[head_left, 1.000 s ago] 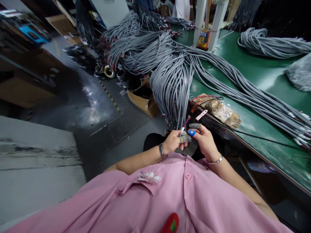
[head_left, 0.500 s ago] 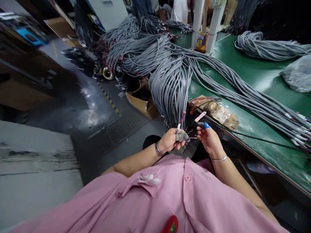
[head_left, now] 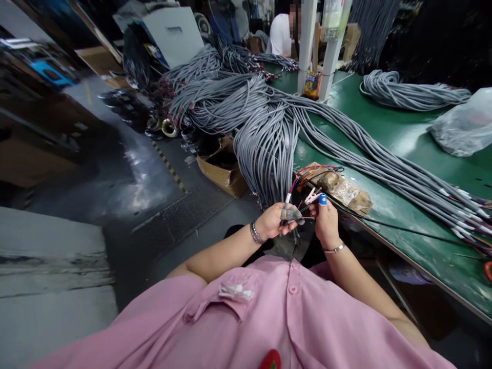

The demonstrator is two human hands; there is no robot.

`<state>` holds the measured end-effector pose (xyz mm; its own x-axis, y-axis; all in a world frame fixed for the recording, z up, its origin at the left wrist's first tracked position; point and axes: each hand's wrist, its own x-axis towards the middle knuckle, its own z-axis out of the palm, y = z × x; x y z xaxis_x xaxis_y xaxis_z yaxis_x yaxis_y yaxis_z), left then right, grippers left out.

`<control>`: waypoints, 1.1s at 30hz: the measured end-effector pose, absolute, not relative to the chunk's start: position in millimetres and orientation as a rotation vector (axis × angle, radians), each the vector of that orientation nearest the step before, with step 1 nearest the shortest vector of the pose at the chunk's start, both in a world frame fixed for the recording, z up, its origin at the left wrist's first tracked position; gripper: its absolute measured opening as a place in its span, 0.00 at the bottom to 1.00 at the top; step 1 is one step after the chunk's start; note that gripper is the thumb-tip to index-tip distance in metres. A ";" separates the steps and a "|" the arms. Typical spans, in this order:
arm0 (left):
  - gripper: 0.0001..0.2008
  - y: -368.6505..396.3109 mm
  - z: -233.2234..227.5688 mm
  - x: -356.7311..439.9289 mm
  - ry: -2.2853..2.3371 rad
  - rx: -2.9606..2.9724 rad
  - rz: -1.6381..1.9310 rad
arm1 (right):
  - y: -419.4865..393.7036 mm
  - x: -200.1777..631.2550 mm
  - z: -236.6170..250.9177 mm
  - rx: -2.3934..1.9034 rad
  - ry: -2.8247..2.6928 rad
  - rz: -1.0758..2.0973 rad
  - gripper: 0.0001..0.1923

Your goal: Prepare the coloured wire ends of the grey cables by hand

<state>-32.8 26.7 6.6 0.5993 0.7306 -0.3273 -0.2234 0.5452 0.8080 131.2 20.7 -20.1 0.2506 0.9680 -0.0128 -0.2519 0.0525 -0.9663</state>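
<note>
A grey cable end (head_left: 287, 201) with thin red and coloured wires fanning out of it is held just off the front edge of the green workbench (head_left: 403, 133), above the person's lap. The left hand (head_left: 273, 221) is closed around it, the grey-covered thumb and forefinger pinching the sheath so that its white-tipped end stands up between the two hands. The right hand (head_left: 326, 221) sits just beside it, fingers curled and pressed together at the loose wires; its thumb wears a blue finger cot (head_left: 322, 199). Whether those fingers actually grip a wire is too small to tell.

The held cable belongs to a thick bundle of grey cables (head_left: 269, 143) that spills over the bench edge right above the hands and hangs down close in front of them, leaving little room on that side. On the bench edge, touching distance from the right hand, lies a small taped fixture (head_left: 338, 185) with red leads. More grey cables run along the bench to the right, and a separate coil (head_left: 407, 92) and a clear plastic bag (head_left: 461, 125) lie farther back. Left of the hands the dark floor (head_left: 146, 169) is open, with a cardboard box (head_left: 221, 166) below the hanging bundle. Another person (head_left: 281, 32) sits at the far end.
</note>
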 end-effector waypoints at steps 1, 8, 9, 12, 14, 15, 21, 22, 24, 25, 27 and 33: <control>0.13 29.2 6.0 -32.4 0.715 0.794 0.622 | 21.3 130.1 -20.7 -1.103 -0.841 1.138 0.23; 0.12 35.9 -2.0 -24.6 0.664 0.765 0.608 | 32.3 128.4 -15.4 -0.823 -0.565 1.539 0.19; 0.11 36.0 -3.2 -23.5 0.662 0.766 0.607 | 33.3 128.3 -15.6 -0.811 -0.543 1.542 0.18; 0.12 36.7 -6.6 -20.9 0.670 0.774 0.588 | 34.9 127.2 -16.9 -0.776 -0.488 1.521 0.16; 0.12 37.3 -8.5 -19.5 0.685 0.776 0.577 | 35.0 126.0 -17.2 -0.755 -0.457 1.504 0.16; 0.13 37.6 -9.3 -18.9 0.695 0.776 0.574 | 34.7 125.4 -16.9 -0.747 -0.447 1.502 0.16; 0.13 37.6 -9.9 -17.5 0.715 0.771 0.581 | 32.1 126.4 -15.8 -0.736 -0.442 1.563 0.19; 0.13 37.3 -9.4 -18.1 0.712 0.767 0.590 | 31.8 127.5 -16.2 -0.741 -0.432 1.577 0.19; 0.13 35.8 -8.0 -19.9 0.707 0.762 0.612 | 31.4 130.2 -16.9 -0.746 -0.397 1.604 0.20; 0.13 34.2 -7.1 -21.0 0.705 0.765 0.621 | 31.2 131.6 -17.1 -0.744 -0.381 1.621 0.21; 0.13 28.9 -4.8 -23.0 0.706 0.782 0.633 | 30.3 134.4 -16.8 -0.727 -0.369 1.680 0.23; 0.14 6.8 2.1 -22.3 0.774 0.803 0.731 | 28.5 137.1 -15.4 -0.752 -0.424 1.667 0.17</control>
<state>-22.3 6.8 2.1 0.5124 0.8003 -0.3113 -0.2660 0.4927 0.8286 137.1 28.5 -15.4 -0.0926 0.9645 -0.2474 -0.7287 -0.2350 -0.6433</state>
